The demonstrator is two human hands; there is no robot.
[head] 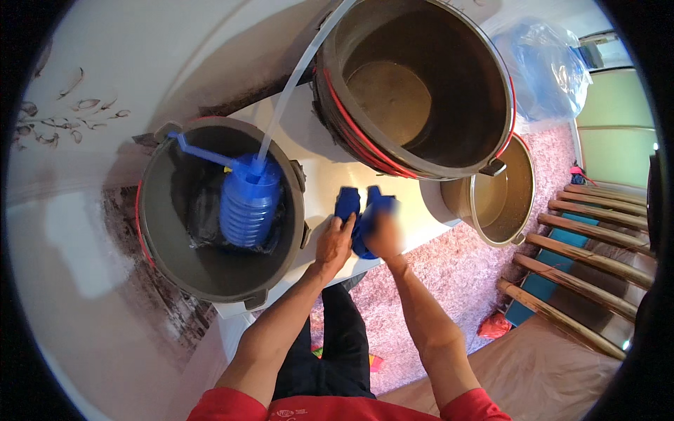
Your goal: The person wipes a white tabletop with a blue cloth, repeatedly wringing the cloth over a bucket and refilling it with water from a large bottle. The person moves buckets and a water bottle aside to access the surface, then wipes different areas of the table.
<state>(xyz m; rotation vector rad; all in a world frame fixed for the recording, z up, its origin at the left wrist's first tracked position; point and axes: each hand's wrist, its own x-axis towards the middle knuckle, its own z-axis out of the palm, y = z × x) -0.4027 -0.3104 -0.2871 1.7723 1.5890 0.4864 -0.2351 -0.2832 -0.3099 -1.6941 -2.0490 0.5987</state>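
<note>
A crumpled dark blue cloth (363, 244) is bunched in front of me, above the front edge of a white tabletop (316, 197). My left hand (334, 242) grips its left part, with the index finger stretched along the fabric. On the right side of the cloth lies my right hand (386, 235), blurred, its fingers hard to make out; blue fabric shows above and below it. Left of my hands stands a dark grey bucket (174, 210). Inside it is a blue hand water pump (250, 210) with a ribbed bellows, a bent spout and a translucent tube (295, 79) rising from its top.
A larger dark bucket (447, 79) with red trim stands tilted beyond my hands. Behind it is a tan bucket (492, 194). Further right are a blue plastic-wrapped bundle (542, 68), wooden poles (590, 242) and a red bag (494, 326). Pink carpet (442, 294) covers the floor.
</note>
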